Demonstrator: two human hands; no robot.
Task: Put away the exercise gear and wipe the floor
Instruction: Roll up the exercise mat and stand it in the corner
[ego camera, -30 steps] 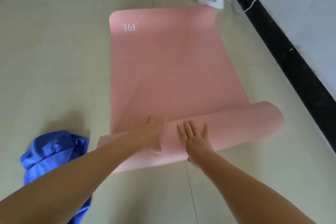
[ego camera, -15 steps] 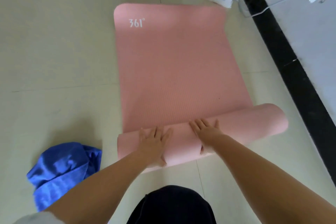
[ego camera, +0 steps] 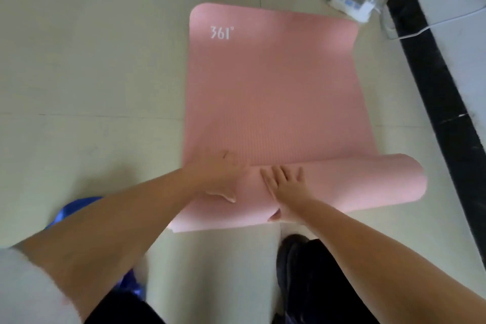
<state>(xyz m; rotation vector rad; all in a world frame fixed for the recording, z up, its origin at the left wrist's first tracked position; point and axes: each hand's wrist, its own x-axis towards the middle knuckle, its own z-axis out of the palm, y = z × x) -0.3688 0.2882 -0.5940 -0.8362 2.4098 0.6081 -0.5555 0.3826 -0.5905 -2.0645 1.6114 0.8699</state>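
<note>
Our left hand lies palm down on the near roll of the mat, fingers spread flat over the crest and thumb hanging on the near face; it grips nothing. Our right hand sits just beside it, also flat and spread, fingertips at the seam where the roll meets the flat sheet, thumb tucked under the near edge. Both hands press rather than pinch. They sit toward the left half of the roll, and its right end extends well past them, unsupported and looking fatter than the left end. We judge the step in hand to be rolling the mat up, with more than half of the sheet still flat on the floor. To do it well, we should move the hands apart toward the two ends, push forward evenly, and keep the side edges aligned so the roll does not cone. Near the far right corner lies a power strip with cables; the roll should stop short of it. A blue cloth lies on the floor to our left, partly hidden by the forearm, presumably for wiping afterwards.
</note>
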